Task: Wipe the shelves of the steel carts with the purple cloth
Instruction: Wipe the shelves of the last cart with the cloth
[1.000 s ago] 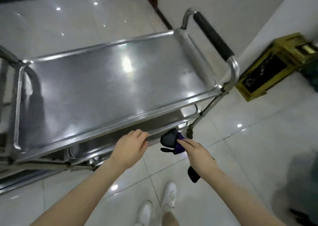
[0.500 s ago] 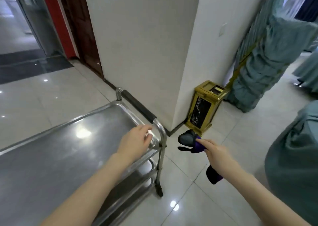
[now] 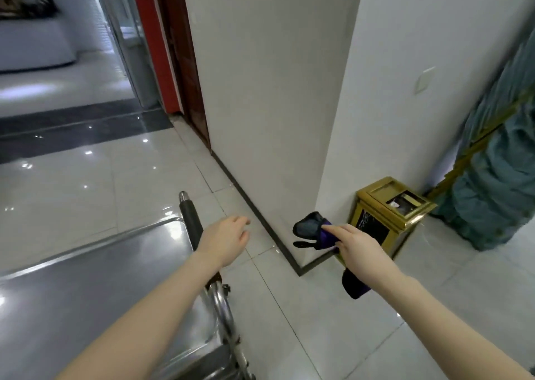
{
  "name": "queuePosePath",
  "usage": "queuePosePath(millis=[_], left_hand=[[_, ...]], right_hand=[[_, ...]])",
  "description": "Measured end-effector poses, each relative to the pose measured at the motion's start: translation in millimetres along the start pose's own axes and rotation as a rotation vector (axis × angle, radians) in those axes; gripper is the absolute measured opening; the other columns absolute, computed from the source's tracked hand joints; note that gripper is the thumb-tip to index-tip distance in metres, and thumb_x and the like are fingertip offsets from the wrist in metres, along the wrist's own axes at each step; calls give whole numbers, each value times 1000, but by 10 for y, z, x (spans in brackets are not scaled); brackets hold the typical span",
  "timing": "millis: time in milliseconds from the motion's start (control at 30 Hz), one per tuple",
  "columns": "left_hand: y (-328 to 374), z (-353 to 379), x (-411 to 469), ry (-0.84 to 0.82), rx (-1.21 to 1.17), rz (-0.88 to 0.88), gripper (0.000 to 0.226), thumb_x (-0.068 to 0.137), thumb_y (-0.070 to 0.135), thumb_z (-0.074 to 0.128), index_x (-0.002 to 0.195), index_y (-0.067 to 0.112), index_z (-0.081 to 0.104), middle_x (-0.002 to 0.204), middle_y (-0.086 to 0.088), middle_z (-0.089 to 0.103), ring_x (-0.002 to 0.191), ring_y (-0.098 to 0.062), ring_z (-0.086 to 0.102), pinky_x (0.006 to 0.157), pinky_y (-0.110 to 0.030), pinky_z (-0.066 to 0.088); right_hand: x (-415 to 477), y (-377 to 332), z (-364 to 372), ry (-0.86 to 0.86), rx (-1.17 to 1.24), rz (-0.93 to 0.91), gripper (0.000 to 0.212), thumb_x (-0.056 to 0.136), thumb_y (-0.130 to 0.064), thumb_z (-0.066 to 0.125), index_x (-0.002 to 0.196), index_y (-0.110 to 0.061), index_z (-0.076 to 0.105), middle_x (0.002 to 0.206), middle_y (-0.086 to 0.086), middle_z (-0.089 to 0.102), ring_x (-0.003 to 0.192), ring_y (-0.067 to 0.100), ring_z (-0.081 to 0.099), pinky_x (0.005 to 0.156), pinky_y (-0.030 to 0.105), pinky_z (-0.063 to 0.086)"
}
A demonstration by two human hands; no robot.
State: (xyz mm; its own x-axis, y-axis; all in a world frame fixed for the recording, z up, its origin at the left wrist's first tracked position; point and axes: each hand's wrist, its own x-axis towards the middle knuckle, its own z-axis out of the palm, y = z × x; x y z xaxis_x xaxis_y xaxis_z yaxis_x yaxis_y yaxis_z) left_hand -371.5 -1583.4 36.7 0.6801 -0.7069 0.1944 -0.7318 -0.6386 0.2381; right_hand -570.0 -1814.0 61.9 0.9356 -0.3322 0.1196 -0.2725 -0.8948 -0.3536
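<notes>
The steel cart (image 3: 95,278) fills the lower left, its bare top shelf shining and its black-padded handle (image 3: 191,220) at the right end. My left hand (image 3: 224,239) hovers just past that handle with fingers apart, holding nothing. My right hand (image 3: 357,251) is off to the right of the cart, over the floor, shut on the purple cloth (image 3: 314,230), which bunches dark at the front and hangs below my wrist. The cart's lower shelves are mostly hidden under the top shelf and my left arm.
A white wall corner (image 3: 289,119) with a dark skirting stands right ahead. A gold bin (image 3: 388,209) sits by the wall, and teal draped fabric (image 3: 492,191) stands at the far right. A red-framed doorway (image 3: 170,55) lies at the back.
My view has swung up and right, away from the cart's shelf toward the wall corner. My left hand has let go of the cart's edge and handle and now floats free.
</notes>
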Motion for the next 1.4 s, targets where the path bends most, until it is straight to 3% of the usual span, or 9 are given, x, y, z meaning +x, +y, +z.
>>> queuePosePath(millis=[67, 400, 533, 667, 733, 867, 1033, 1200, 1400], left_hand=[[-121, 66, 282, 13, 48, -36, 34, 97, 33, 42, 125, 21, 56, 119, -1, 61, 104, -20, 59, 78, -32, 47], [-856, 409, 1998, 39, 40, -263, 35, 98, 32, 41, 128, 18, 52, 121, -5, 58, 105, -25, 57, 81, -38, 50], [-1257, 438, 2383, 52, 39, -389, 36, 98, 33, 41, 130, 20, 49, 124, -3, 57, 109, -24, 56, 83, -36, 49], [-1760, 472, 2685, 61, 79, -501, 35, 97, 33, 41, 129, 21, 50, 120, -1, 58, 107, -23, 57, 80, -35, 50], [-2056, 518, 2808, 59, 96, -564, 34, 97, 33, 41, 128, 22, 50, 118, 0, 58, 104, -22, 57, 76, -34, 49], [-2678, 522, 3056, 43, 145, -719, 33, 98, 36, 39, 127, 24, 49, 119, 2, 58, 101, -20, 58, 76, -33, 48], [-3286, 289, 3212, 12, 194, -965, 33, 97, 38, 39, 126, 27, 50, 119, 2, 58, 104, -22, 59, 78, -34, 48], [-3771, 81, 3154, 35, 182, -1177, 34, 97, 35, 41, 128, 24, 51, 120, 0, 58, 106, -23, 58, 83, -35, 49], [-4459, -40, 2920, 56, 210, -1422, 35, 98, 37, 39, 130, 24, 47, 122, 0, 57, 104, -24, 58, 76, -34, 49]], right_hand=[[462, 101, 98, -30, 6, -68, 57, 92, 0, 51, 142, -27, 45, 137, -2, 53, 119, 18, 54, 98, 17, 35], [2811, 388, 473, -130, -30, -319, 58, 87, 5, 50, 139, -23, 50, 135, 2, 54, 114, 28, 57, 96, 36, 45], [3719, 235, 609, -132, 13, -413, 55, 87, 7, 49, 134, -20, 55, 133, 2, 57, 113, 27, 58, 91, 29, 43], [4647, -7, 890, -170, 37, -538, 51, 89, 8, 47, 133, -16, 56, 131, 5, 57, 113, 25, 56, 83, 12, 29], [5156, -168, 1103, -214, 71, -602, 52, 88, 12, 46, 133, -13, 56, 130, 7, 57, 113, 24, 55, 85, 7, 25], [6152, -536, 1535, -250, 95, -759, 54, 86, 10, 50, 132, -18, 56, 130, 5, 58, 110, 26, 58, 91, 28, 45], [7166, -1108, 1965, -346, 129, -923, 54, 86, 8, 51, 129, -23, 58, 125, 2, 60, 104, 28, 60, 84, 34, 49], [7947, -1961, 2344, -420, 100, -1096, 58, 88, 8, 47, 135, -24, 52, 130, 1, 55, 105, 28, 55, 87, 36, 47], [8441, -3096, 2953, -473, 141, -1334, 59, 87, 9, 47, 136, -24, 52, 133, -1, 54, 107, 27, 55, 84, 31, 45]])
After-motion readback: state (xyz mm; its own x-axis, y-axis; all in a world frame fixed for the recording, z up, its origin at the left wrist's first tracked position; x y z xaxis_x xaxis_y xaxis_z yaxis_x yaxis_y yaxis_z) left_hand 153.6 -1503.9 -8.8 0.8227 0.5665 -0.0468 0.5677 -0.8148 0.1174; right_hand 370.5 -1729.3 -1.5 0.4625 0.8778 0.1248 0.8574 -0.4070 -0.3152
